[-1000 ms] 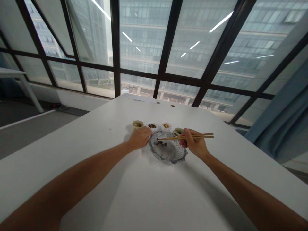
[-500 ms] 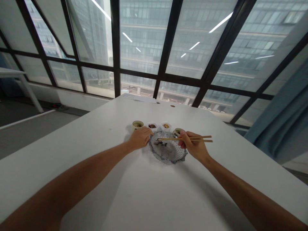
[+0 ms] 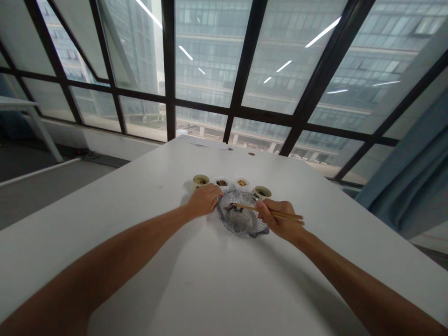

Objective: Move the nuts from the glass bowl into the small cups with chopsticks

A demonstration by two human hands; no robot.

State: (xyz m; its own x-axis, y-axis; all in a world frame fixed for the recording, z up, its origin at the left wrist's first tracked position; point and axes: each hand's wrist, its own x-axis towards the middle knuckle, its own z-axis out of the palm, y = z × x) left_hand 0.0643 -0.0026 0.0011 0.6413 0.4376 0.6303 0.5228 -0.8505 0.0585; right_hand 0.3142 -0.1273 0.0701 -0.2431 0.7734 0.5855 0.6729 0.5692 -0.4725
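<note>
My right hand (image 3: 279, 215) is closed round a pair of wooden chopsticks (image 3: 287, 216). Their tips reach down into a patterned clear glass bowl (image 3: 252, 228), at small dark pieces (image 3: 234, 207) lying in it. Whether the tips pinch a piece is too small to tell. At the bowl's left rim, my left hand (image 3: 205, 199) has its fingers curled over the edge, gripping it. Behind the bowl stand a small white dish of dark brown bits (image 3: 221, 183) and another dish of yellowish bits (image 3: 242, 183).
A cream cup (image 3: 200, 179) stands behind my left hand, and a second cream cup (image 3: 261, 192) stands just beyond my right hand. Everything rests on a white table (image 3: 196, 280). Papers (image 3: 203, 142) lie at its far edge, by the windows. A blue curtain (image 3: 402, 172) hangs at right.
My right hand has shifted slightly down and left, uncovering more of the right cup. The chopsticks now slant more steeply into the bowl. My left hand has stayed at the rim.
</note>
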